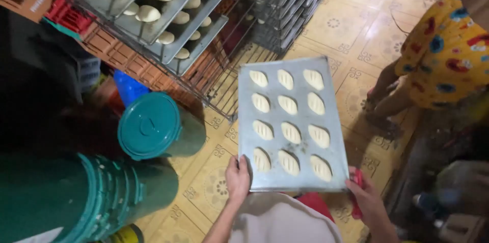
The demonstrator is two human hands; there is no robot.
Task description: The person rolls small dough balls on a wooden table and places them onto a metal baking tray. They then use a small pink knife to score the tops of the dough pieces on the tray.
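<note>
I hold a flat metal baking tray point(295, 182) level in front of me, above the tiled floor. On it lie several scored oval dough pieces point(291, 132) in neat rows. My left hand point(238, 178) grips the tray's near left corner. My right hand point(368, 198) grips the near right corner, with something small and red pressed against the tray's edge. A metal rack point(168, 24) stands ahead to the left, its shelves filled with trays of pale dough pieces.
A teal lidded bin point(150, 126) and a larger teal barrel point(102, 197) stand on my left. A second rack point(290, 4) is at the back. Another person in a yellow patterned garment point(443, 54) stands to the right on the patterned floor tiles.
</note>
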